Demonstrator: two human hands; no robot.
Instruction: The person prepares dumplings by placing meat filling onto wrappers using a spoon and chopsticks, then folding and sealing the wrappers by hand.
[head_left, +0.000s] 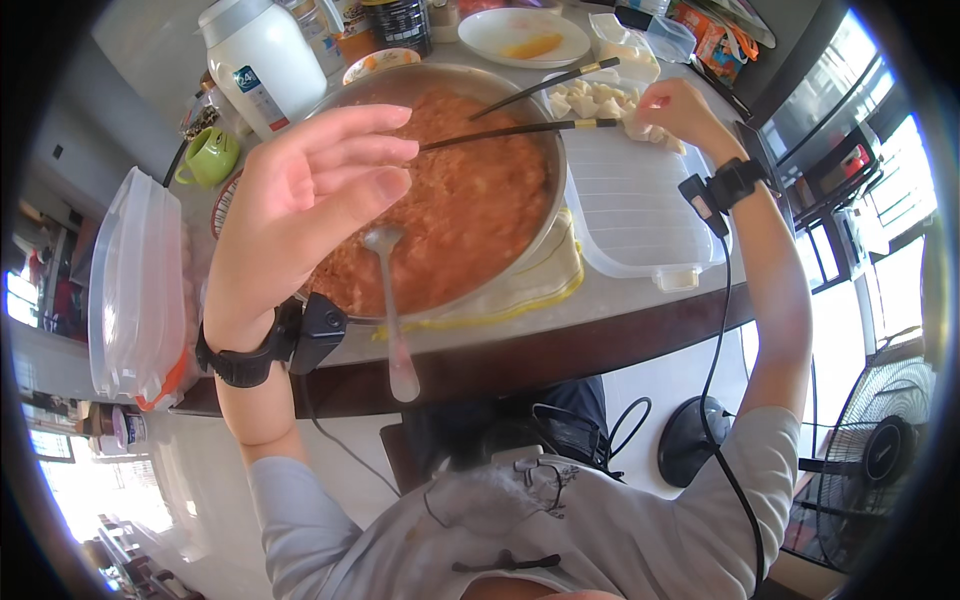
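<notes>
My left hand (300, 187), empty with its fingers loosely extended, is raised over the left side of a wide metal bowl (556, 196). Reddish minced filling (465, 217) fills the bowl. A metal spoon (390, 300) leans in it, its handle over the near rim. Two dark chopsticks (517, 133) reach into the filling, their gold-banded ends past the right rim. My right hand (679, 116) bends its fingers at several folded dumplings (589, 97) in the far part of a clear plastic tray (637, 210). Whether a dumpling is between those fingers is hidden.
A folded cloth (551, 274) lies beneath the bowl. At left stand lidded plastic containers (131, 292), a green mug (210, 157) and a white jug (262, 67). A white plate (480, 37) is at the back. A cable (716, 352) hangs from the right wrist strap.
</notes>
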